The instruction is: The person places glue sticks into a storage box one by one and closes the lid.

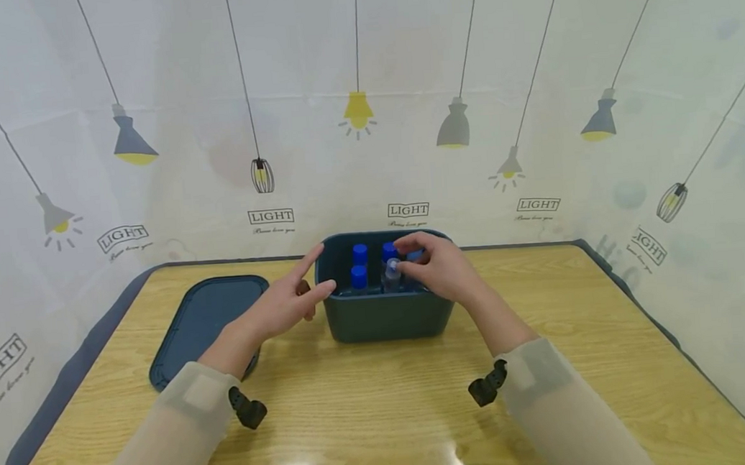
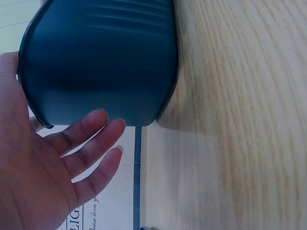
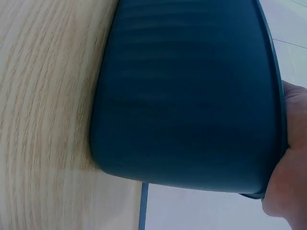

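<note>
A dark green bin (image 1: 388, 318) stands at the back of the table. Inside it are several bottles with blue caps (image 1: 359, 277), their lower parts hidden by the front wall. My left hand (image 1: 286, 301) is at the bin's left end, thumb and index finger stretched to the rim and the other fingers loosely bent. From the right, my right hand (image 1: 443, 267) reaches over the rim, with thumb and index finger at the top of a clear bottle (image 1: 391, 278) that shows no blue cap. The bin's wall hides its fingertips in the right wrist view.
A dark blue-green lid (image 1: 206, 320) lies flat on the wooden table (image 1: 385, 419), left of the bin and partly under my left forearm. Behind the table hangs a pale curtain (image 1: 314, 143) printed with lamps, close to the bin's back.
</note>
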The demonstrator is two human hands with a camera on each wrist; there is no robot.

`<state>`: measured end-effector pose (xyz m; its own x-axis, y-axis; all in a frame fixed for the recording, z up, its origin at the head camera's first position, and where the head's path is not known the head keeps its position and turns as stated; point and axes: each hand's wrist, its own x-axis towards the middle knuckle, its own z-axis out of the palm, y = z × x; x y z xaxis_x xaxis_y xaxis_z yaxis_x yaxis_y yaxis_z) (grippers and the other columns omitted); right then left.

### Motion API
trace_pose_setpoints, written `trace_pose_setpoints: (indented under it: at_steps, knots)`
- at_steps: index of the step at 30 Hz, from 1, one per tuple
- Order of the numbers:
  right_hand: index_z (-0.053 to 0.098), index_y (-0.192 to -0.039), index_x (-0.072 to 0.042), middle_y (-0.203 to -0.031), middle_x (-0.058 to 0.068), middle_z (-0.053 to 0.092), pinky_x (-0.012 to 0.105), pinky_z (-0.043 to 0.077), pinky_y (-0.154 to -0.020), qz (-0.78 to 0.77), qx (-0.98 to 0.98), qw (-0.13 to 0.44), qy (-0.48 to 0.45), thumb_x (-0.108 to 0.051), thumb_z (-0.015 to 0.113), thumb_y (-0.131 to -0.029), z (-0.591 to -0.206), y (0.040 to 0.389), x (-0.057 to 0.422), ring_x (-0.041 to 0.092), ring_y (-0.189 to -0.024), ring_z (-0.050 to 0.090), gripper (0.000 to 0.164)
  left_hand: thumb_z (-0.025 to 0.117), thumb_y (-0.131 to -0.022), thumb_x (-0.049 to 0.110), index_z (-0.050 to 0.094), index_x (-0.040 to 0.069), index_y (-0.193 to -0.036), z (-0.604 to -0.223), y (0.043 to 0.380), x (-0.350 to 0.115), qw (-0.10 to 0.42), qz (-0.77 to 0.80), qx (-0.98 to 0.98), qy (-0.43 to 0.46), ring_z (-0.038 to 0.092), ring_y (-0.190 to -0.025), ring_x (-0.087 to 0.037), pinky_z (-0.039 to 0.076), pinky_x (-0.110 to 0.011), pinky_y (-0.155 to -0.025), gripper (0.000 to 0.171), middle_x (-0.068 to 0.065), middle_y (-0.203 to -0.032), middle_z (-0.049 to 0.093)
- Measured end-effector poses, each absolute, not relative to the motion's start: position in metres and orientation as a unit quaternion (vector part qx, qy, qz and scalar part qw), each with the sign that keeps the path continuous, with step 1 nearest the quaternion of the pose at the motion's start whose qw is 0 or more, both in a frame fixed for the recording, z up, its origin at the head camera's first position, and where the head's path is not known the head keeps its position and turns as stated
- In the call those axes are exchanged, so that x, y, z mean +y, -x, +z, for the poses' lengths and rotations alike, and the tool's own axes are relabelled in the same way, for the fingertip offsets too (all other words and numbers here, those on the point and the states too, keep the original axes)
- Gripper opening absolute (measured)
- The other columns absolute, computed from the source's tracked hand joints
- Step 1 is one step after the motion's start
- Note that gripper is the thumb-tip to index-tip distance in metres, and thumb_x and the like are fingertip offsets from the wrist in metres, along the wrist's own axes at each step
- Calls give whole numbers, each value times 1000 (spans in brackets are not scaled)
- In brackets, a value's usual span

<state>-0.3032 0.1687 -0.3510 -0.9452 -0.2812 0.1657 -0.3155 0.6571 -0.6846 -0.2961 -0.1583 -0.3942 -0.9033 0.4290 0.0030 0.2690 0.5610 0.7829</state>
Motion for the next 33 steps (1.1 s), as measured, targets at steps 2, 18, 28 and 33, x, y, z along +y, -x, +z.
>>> trace_pose_setpoints:
  at_steps: [2,18,28,33]
  knots:
    - [68,-147,-16,-142,7,72,48,61,-92,404,-899,38,-166,-28,73,-108,-351,303,171,28,-112,71,41,54,-109,69,5,55,-173,-395,296,-158,94,426,878,-198,68,-90,-43,51,-43,-82,82,-14,-87,69]
    - [50,-165,-13,-170,17,44,65,43,-121,402,-902,44,-149,-40,68,-110,-355,290,246,44,-151,48,64,53,-107,71,4,58,-172,-393,298,-155,97,423,879,-199,67,-90,-42,51,-43,-82,82,-15,-90,69]
    - [35,-174,-27,-177,16,38,69,44,-119,408,-901,-37,-140,-54,62,-111,-373,282,267,45,-154,46,74,53,-107,71,4,58,-172,-395,298,-158,100,426,878,-195,67,-91,-42,52,-43,-83,82,-15,-90,69]
    - [30,-175,-31,-175,21,38,68,44,-120,449,-880,-53,-146,-52,60,-112,-382,283,267,46,-154,48,73,54,-107,72,5,58,-172,-395,297,-160,100,426,879,-192,67,-91,-42,53,-43,-80,83,-14,-91,69]
